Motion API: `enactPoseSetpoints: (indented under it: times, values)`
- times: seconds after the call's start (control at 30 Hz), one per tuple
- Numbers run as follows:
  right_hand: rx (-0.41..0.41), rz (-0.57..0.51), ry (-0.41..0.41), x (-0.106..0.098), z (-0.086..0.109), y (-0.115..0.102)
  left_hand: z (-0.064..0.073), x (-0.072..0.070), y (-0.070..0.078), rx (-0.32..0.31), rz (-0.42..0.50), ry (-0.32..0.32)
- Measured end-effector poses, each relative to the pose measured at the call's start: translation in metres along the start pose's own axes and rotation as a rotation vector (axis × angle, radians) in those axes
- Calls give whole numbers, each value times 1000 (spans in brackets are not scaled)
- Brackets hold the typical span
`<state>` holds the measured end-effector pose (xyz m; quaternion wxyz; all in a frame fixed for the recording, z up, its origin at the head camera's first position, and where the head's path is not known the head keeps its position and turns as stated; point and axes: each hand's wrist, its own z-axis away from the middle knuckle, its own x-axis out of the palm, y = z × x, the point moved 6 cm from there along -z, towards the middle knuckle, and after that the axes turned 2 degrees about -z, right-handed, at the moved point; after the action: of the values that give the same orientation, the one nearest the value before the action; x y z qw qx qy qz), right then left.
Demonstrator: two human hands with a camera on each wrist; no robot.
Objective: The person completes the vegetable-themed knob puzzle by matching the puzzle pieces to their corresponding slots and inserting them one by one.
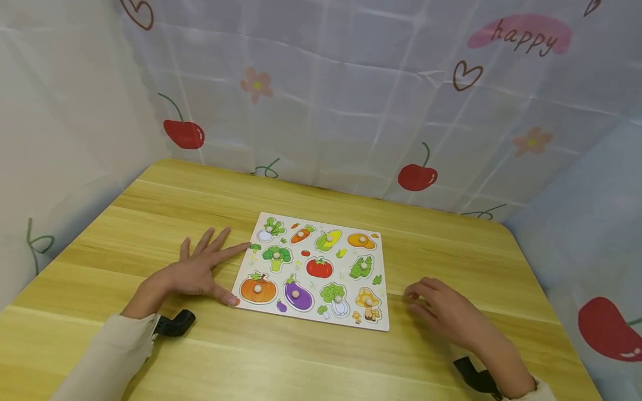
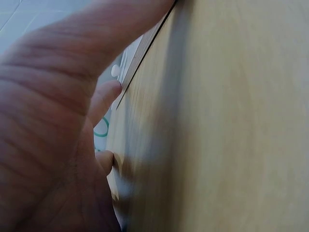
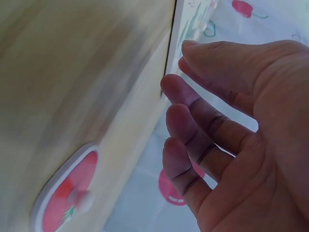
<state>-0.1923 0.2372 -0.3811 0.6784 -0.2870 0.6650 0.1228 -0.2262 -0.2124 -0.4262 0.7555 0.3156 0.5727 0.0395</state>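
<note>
A white vegetable puzzle board (image 1: 321, 312) lies flat on the table. Along its left edge my left hand (image 1: 193, 273) rests with spread fingers, the thumb at the lower left corner and the index finger higher up. My right hand (image 1: 446, 314) hovers to the right of the board, fingers loosely bent and holding nothing. A red knobbed piece (image 3: 72, 193) with a green leaf lies on the table near that hand in the right wrist view; the head view does not show it. The board's tomato picture (image 1: 319, 268) has no knob, while pumpkin (image 1: 258, 288) and eggplant (image 1: 298, 295) pieces have theirs.
The wooden table (image 1: 281, 367) meets a printed curtain (image 1: 341, 122) at its back edge, with further curtain on both sides. Black wrist devices (image 1: 175, 323) sit at both sleeves, close above the tabletop.
</note>
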Motion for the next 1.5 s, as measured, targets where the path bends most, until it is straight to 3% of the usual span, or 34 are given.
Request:
enactPoseSetpoints:
  times: [0.23, 0.4, 0.7, 1.03, 1.5]
  values:
    - [-5, -37, 46, 0, 13, 14, 1, 1, -2, -5, 12, -6]
    - [-18, 7, 85, -3, 23, 25, 1, 0, -1, -4, 9, -6]
    - [98, -82, 28, -14, 40, 52, 1, -1, 0, -3, 20, -8]
    - [-112, -2, 179, -12, 50, 61, 1, -1, 0, -6, 20, -12]
    - [-110, 14, 158, -6, 46, 61, 1, -1, 1, 0, 18, -11]
